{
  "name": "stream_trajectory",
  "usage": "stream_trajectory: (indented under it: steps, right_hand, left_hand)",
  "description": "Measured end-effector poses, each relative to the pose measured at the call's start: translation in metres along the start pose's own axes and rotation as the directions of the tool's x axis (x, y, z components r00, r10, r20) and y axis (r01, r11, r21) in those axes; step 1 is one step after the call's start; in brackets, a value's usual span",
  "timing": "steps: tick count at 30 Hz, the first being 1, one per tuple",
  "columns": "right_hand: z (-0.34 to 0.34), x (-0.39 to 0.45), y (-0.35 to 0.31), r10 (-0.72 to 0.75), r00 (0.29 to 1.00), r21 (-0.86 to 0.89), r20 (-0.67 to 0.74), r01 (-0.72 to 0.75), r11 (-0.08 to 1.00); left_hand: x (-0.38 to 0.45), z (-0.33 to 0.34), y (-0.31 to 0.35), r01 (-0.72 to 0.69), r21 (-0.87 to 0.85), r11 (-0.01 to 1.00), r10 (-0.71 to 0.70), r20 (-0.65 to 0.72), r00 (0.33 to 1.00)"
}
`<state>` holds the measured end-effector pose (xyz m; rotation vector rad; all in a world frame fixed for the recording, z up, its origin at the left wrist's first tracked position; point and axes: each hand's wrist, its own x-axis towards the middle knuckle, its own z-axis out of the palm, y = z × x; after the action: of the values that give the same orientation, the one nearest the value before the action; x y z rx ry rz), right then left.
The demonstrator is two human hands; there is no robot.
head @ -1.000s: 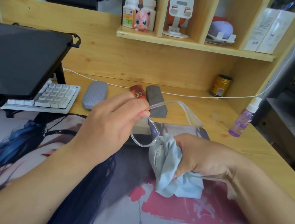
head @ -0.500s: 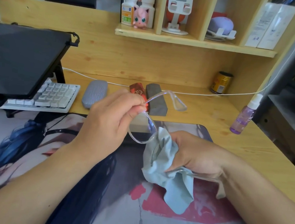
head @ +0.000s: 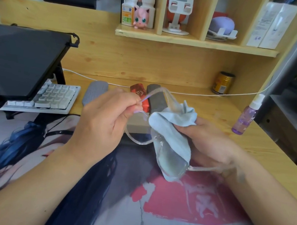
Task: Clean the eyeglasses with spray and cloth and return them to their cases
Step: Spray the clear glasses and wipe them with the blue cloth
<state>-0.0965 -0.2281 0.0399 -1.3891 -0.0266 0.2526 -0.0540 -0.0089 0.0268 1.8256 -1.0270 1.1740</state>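
I'm rubbing a pale blue soft cloth on clear, colourless plastic glasses. Far off sit a grey woven case, a glossy red patterned case and a dark grey case. On the right, a translucent purple spray bottle, white cap. Near me, a mat printed in blue, pink-red and white.

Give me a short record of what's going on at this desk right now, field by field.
activity: wiping a pair of clear glasses with a cloth
left hand: pinches the frame near one lens
right hand: holds the light blue cloth wrapped over the other lens
spray bottle: purple, upright on the desk to the right, untouched
cases: a grey case, a red case and a dark grey case lie behind the hands
surface: printed desk mat under the hands
also there: keyboard, can
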Motion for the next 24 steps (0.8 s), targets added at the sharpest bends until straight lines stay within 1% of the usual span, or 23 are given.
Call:
stream_trajectory:
  steps: [2, 3, 5, 6, 8, 10, 12, 14, 16, 18, 20, 22, 24]
  right_hand:
    - [0.000, -0.002, -0.002, -0.027, 0.997, 0.067, 0.072, 0.023, 0.998]
    - [0.001, -0.003, -0.002, -0.023, 0.992, 0.042, 0.120, 0.018, 0.999]
    - [0.004, -0.002, 0.003, -0.009, 0.971, -0.124, 0.241, 0.040, 0.992]
    - [0.007, -0.001, 0.005, -0.003, 0.962, -0.201, 0.272, 0.060, 0.978]
    - [0.014, -0.002, 0.001, -0.017, 0.957, -0.289, 0.291, 0.105, 0.951]
    - [0.018, -0.003, -0.004, -0.013, 0.939, -0.350, 0.342, 0.140, 0.926]
    - [0.018, -0.003, -0.008, 0.019, 0.924, -0.376, 0.381, 0.136, 0.916]
    - [0.017, -0.004, -0.010, 0.059, 0.911, -0.366, 0.409, 0.104, 0.925]
    - [0.020, -0.005, -0.008, 0.066, 0.915, -0.353, 0.397, 0.086, 0.932]
    - [0.022, -0.005, -0.006, 0.047, 0.933, -0.341, 0.356, 0.082, 0.937]
    - [0.021, -0.004, -0.003, 0.059, 0.949, -0.302, 0.309, 0.039, 0.953]
    - [0.023, -0.002, 0.000, 0.065, 0.959, -0.241, 0.276, 0.004, 0.971]
    - [0.024, -0.002, 0.001, 0.056, 0.969, -0.133, 0.241, -0.025, 0.991]
  left_hand:
    - [-0.001, 0.003, 0.001, -0.062, -0.038, 0.997, 0.063, 0.028, 0.998]
    - [-0.001, 0.004, 0.002, -0.089, -0.055, 0.994, 0.092, 0.041, 0.995]
    - [-0.002, 0.008, 0.003, -0.133, -0.078, 0.988, 0.138, 0.069, 0.988]
    - [-0.002, 0.009, 0.004, -0.148, -0.084, 0.985, 0.155, 0.086, 0.984]
    - [-0.002, 0.014, 0.008, -0.167, -0.084, 0.982, 0.176, 0.116, 0.978]
    - [-0.002, 0.018, 0.011, -0.176, -0.066, 0.982, 0.183, 0.143, 0.973]
    - [-0.002, 0.020, 0.011, -0.170, -0.062, 0.983, 0.178, 0.168, 0.970]
    - [-0.002, 0.023, 0.011, -0.149, -0.087, 0.985, 0.163, 0.178, 0.970]
    - [-0.001, 0.025, 0.012, -0.130, -0.120, 0.984, 0.150, 0.183, 0.972]
    - [-0.001, 0.028, 0.013, -0.112, -0.150, 0.982, 0.139, 0.181, 0.974]
    - [-0.002, 0.029, 0.013, -0.086, -0.168, 0.982, 0.115, 0.175, 0.978]
    - [-0.003, 0.029, 0.014, -0.057, -0.171, 0.984, 0.087, 0.178, 0.980]
    - [-0.004, 0.031, 0.016, -0.027, -0.160, 0.987, 0.057, 0.188, 0.981]
